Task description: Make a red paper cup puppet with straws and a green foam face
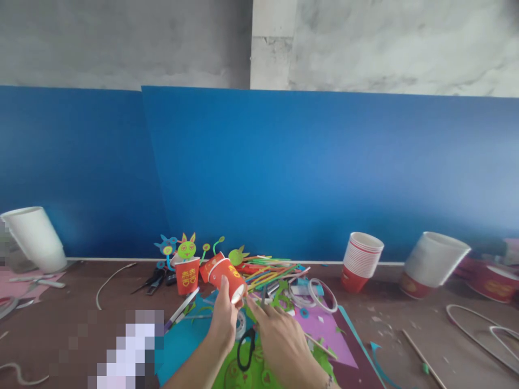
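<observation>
At lower centre, the left hand [225, 316] grips a tilted red paper cup [223, 273]; whether the right hand [284, 335] beside it holds anything, I cannot tell. Nested paper cups [363, 262] stand lower right.

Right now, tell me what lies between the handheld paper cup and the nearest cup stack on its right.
In the head view: mainly thin coloured sticks, green paper scraps, white rings, then brown tabletop.

Right of the right hand [281, 332], passage is allowed over the brown tabletop [360, 310]; forward, reach is blocked by straws [271, 274] and (behind) the blue partition [284, 173]
</observation>
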The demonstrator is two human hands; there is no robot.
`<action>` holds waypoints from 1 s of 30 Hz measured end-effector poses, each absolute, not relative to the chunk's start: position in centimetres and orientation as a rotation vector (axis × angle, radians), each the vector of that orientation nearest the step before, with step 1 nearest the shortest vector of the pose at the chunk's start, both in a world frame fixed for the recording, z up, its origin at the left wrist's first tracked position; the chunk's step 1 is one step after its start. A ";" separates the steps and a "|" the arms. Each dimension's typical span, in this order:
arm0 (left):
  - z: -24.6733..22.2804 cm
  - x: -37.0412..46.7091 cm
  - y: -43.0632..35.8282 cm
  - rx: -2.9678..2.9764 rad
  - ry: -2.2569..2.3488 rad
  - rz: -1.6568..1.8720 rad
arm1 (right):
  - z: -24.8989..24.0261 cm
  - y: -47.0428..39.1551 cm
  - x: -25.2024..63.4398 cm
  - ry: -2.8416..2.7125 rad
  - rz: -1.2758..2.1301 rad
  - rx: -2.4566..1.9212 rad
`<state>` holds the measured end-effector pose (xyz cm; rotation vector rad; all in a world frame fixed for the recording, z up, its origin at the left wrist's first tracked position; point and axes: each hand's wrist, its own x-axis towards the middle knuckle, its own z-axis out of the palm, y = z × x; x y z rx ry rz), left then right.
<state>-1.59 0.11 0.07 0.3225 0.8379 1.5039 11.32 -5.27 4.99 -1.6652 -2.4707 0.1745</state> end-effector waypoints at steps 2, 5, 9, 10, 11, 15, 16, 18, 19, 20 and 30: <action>0.7 -2.0 0.3 0.264 0.910 1.527 | 5.7 -5.6 12.0 -2.500 0.281 -1.646; 1.4 -2.4 0.5 0.186 0.872 1.553 | 5.9 -6.0 13.2 -2.552 0.430 -1.511; 1.3 -2.5 0.5 0.106 0.738 1.536 | 5.3 -5.7 14.2 -2.615 0.451 -1.487; 1.2 -2.5 0.4 0.104 0.712 1.518 | 5.3 -5.4 14.2 -2.601 0.431 -1.560; 1.1 -2.5 0.4 0.114 0.688 1.500 | 5.4 -5.1 14.2 -2.562 0.395 -1.660; 0.7 -2.6 0.2 0.240 0.644 1.457 | 5.6 -3.6 14.1 -2.366 0.273 -2.079; 0.6 -2.6 0.2 0.279 0.652 1.461 | 5.5 -3.2 14.2 -2.355 0.303 -2.140; 0.5 -2.5 0.0 0.390 0.682 1.505 | 5.4 -2.7 14.5 -2.362 0.404 -2.184; 0.4 -2.4 0.0 0.481 0.708 1.540 | 5.3 -2.6 14.8 -2.371 0.437 -2.179; 0.4 -2.3 -0.1 0.596 0.751 1.576 | 5.3 -2.5 15.2 -2.375 0.452 -2.158; -1.8 -2.1 -0.9 1.767 1.272 1.705 | 10.3 -4.0 17.8 -1.586 1.426 -1.065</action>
